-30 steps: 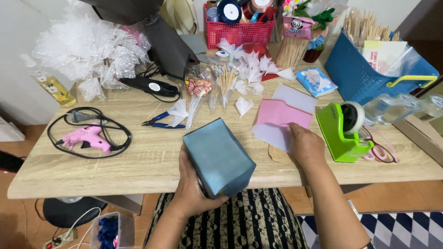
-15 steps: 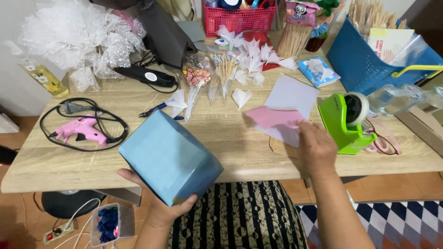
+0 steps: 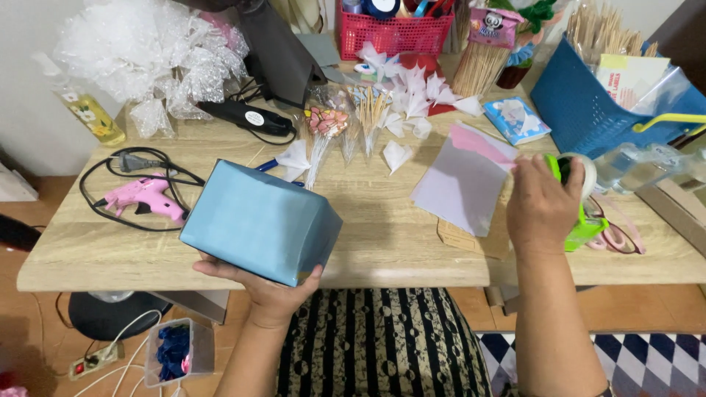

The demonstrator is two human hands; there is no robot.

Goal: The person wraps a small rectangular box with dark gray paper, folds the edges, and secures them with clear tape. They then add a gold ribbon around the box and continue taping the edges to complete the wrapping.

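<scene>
While the left hand (image 3: 268,294) cupped the blue wrapped box (image 3: 259,220) from beneath at the table edge (image 3: 397,273), fingers spread under it, the right hand (image 3: 543,206) curled over the green tape dispenser (image 3: 577,220); so balanced, the box might tip off.

The palm and most fingers of the left hand (image 3: 268,290) are concealed beneath the blue wrapped box (image 3: 259,220); the box's underside is not visible. The green tape dispenser (image 3: 581,213) is largely covered by the right hand (image 3: 540,206), and contact with the tape itself cannot be determined. The pink scissors (image 3: 614,235) are partly hidden behind the dispenser. The red basket (image 3: 393,33) and the blue basket (image 3: 596,103) are cut off by the frame edges. The worktop (image 3: 382,228) is cropped at the right.
</scene>
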